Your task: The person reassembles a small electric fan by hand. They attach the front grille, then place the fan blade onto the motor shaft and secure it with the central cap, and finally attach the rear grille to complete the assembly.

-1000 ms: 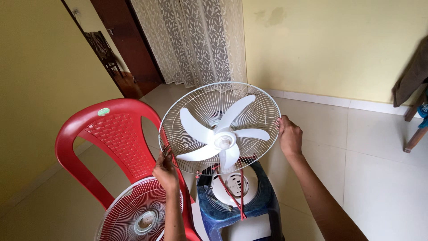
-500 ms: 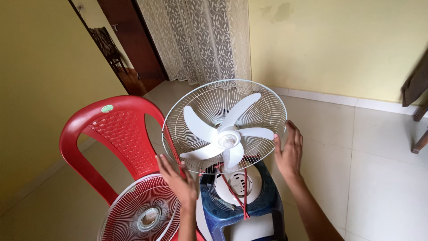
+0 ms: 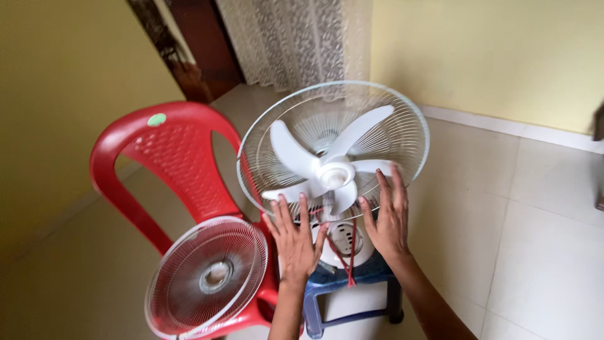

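both the left hand and right hand lie spread flat, gripping nothing, against the white wire-caged fan; it looks light, its thin wires bendable, so the rim seems the safest hold.

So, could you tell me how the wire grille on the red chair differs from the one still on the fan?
The loose grille lies tilted on the red chair seat, while the fan's rear grille stands nearly upright behind the white blades. The loose grille has a round centre cap; the rear grille is open in front. Both hands, left hand and right hand, are at the rear grille, none at the loose one. Both are round wire guards.
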